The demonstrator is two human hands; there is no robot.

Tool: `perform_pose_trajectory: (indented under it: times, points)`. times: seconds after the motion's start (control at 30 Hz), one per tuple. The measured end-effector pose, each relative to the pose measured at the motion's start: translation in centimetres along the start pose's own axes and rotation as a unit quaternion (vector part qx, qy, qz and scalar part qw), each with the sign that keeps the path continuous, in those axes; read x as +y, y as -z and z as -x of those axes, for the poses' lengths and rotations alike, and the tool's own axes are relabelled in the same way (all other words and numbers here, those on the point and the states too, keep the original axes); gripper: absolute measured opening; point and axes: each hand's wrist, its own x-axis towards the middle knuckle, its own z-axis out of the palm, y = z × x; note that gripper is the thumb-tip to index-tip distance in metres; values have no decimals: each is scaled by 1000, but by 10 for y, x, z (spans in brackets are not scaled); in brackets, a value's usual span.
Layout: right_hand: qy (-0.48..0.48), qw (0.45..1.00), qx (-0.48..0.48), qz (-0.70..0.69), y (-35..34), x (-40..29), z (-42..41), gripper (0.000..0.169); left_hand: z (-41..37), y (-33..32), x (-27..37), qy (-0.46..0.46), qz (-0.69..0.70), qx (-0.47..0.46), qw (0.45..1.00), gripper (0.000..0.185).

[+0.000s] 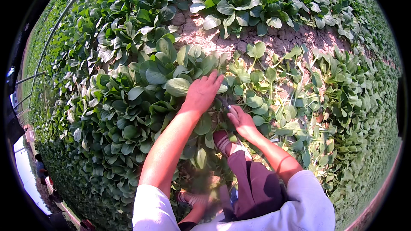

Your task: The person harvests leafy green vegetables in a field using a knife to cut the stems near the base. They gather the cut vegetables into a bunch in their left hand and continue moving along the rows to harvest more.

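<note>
My left hand (205, 90) reaches over a leafy green plant (178, 86) at the middle of the view, its fingers bent down among the broad leaves; its palm side is hidden, so its grasp cannot be made out. Below and to the right of it, my right hand (240, 118) is closed around the handle of a small knife (225, 103). The dark blade points up and left toward the base of the plant, under my left hand. Its tip is lost among leaves and shadow.
Dense leafy greens (122, 125) stand on the left, at the top and on the right. Loose and trimmed leaves (289, 112) lie right of my hands. Cracked bare soil (257, 40) runs beyond. My sandalled foot (224, 142) is just below the knife. A metal pipe (57, 22) curves at upper left.
</note>
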Motion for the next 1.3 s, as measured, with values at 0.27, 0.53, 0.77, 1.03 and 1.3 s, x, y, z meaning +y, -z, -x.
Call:
perform_pose_trajectory:
  times: [0.27, 0.53, 0.77, 1.03, 1.3]
  points:
    - [-26, 990, -29, 138, -6, 0, -71, 32, 31, -8, -59, 205, 26, 33, 978, 37]
    - [25, 995, -52, 80, -18, 7, -78, 36, 56, -31, -47, 149, -74, 29, 986, 48]
    - [51, 997, -65, 4, -24, 6, -97, 35, 34, -20, -47, 232, -33, 10, 972, 71]
    - [-32, 990, -83, 110, -17, 16, -127, 36, 44, -29, -53, 246, 6, 71, 967, 34]
    - [139, 936, -173, 272, -9, 7, -133, 23, 55, -37, -51, 225, 47, 112, 967, 31]
